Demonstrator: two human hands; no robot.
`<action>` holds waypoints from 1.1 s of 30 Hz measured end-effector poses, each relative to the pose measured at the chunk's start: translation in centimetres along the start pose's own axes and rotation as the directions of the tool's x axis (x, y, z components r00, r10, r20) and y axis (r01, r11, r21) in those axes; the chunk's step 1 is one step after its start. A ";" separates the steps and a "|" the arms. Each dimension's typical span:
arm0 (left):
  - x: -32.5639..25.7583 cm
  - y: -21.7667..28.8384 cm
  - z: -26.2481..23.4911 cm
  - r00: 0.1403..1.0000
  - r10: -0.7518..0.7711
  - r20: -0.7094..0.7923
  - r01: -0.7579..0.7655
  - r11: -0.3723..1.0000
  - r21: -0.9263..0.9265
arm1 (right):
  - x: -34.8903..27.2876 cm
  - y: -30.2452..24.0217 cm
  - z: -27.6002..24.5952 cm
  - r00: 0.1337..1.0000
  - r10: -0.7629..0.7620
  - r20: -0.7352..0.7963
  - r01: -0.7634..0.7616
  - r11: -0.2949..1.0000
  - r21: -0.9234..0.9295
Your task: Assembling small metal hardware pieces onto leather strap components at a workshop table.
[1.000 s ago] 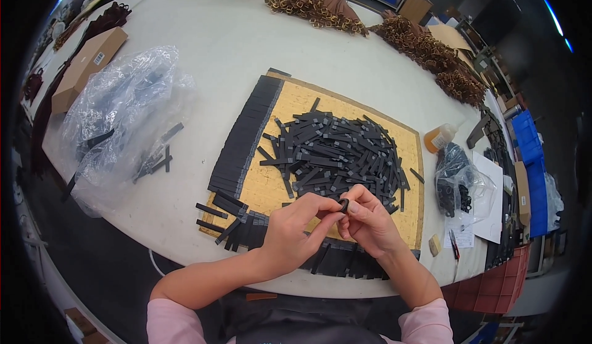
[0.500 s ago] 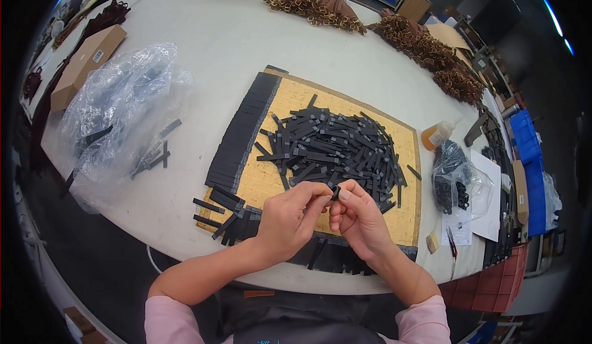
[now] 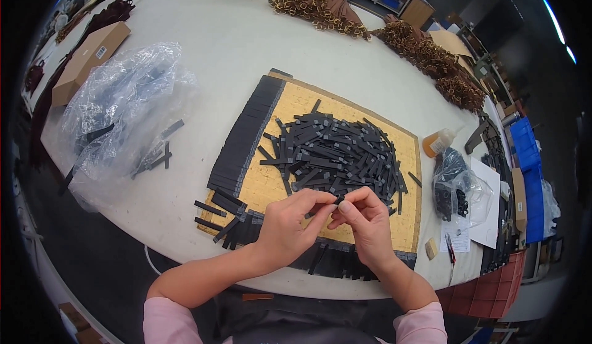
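Close together over the front of the yellow board (image 3: pixel 299 95), my left hand (image 3: pixel 285 228) and my right hand (image 3: pixel 370 225) pinch a small black strip (image 3: pixel 338 199). It seems to be bent into a loop, though the fingertips cover most of it. Just beyond them lies a loose pile of short black strips (image 3: pixel 336 149) with greyish ends. More black strips (image 3: pixel 245 137) are laid side by side along the board's left edge, and others line its near edge beneath my hands. Several stray strips (image 3: pixel 211 208) stick out at the near left corner.
On the left lie a clear plastic bag (image 3: pixel 126 109) with black strips and a cardboard box (image 3: pixel 89 63). To the right are a bottle of amber liquid (image 3: pixel 439 141), a bag of black rings (image 3: pixel 453 186) and red-handled snips (image 3: pixel 451 250). Brown straps with gold buckles (image 3: pixel 320 12) lie at the back.
The fingers of both hands have shifted slightly around the black strip, and the right fingers are bent differently. The whole view has moved a little; the pile looks the same.
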State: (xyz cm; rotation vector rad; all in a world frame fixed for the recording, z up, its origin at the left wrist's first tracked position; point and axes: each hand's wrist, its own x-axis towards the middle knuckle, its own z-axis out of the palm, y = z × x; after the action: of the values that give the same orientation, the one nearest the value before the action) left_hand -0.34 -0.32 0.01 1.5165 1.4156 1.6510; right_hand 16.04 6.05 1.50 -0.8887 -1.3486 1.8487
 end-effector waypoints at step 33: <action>0.3 -0.1 0.1 0.950 -0.248 0.191 0.278 0.948 -0.154 | -1.3 0.3 -0.1 0.968 -0.242 -0.067 0.180 0.855 -0.486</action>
State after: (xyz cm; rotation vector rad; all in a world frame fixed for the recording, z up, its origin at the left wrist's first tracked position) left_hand -0.39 0.00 -0.01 1.2719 1.2791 1.4107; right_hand 16.79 5.01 1.36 -1.0308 -1.7807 1.2853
